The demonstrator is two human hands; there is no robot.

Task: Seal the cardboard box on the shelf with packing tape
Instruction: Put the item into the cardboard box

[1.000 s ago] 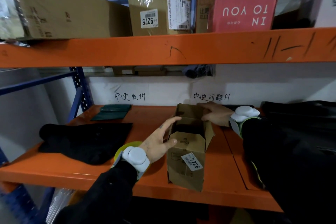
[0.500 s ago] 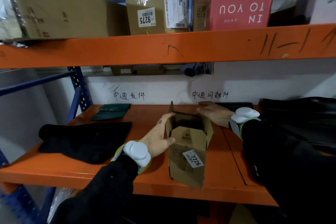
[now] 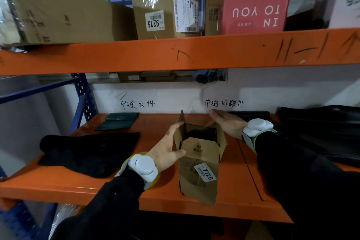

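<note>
A small cardboard box with a white label "7726" stands upright near the front of the orange lower shelf. Its top flaps are open; the left flap sticks straight up and something dark lies inside. My left hand holds the box's left side, fingers along the left flap and thumb on the front flap. My right hand lies flat, fingers together, against the upper right flap. A yellowish ring shows around my left wrist; I cannot tell whether it is tape.
A black garment lies left of the box, with a dark green folded item behind it. A black bag fills the right of the shelf. The orange beam overhead carries several cartons and a pink box.
The left flap has swung up to stand vertical. My left hand has closed in on the box's left side, and my right hand has slid from the far flap towards the right flap.
</note>
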